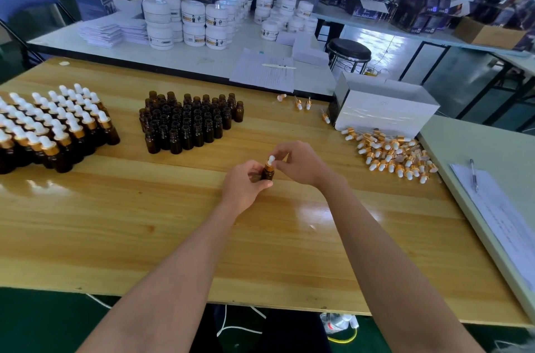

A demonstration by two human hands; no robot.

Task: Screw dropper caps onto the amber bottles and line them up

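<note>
Bottle in work: an amber bottle (267,174) is gripped by the left hand (246,184) above the table (144,222), near its middle.
Cap: its dropper cap (270,163) is pinched by the right hand (298,163); tightness cannot be told.
Done: capped bottles (55,127) are lined up at the left.
Left: many open bottles (188,121) and loose caps (393,157) remain.
</note>
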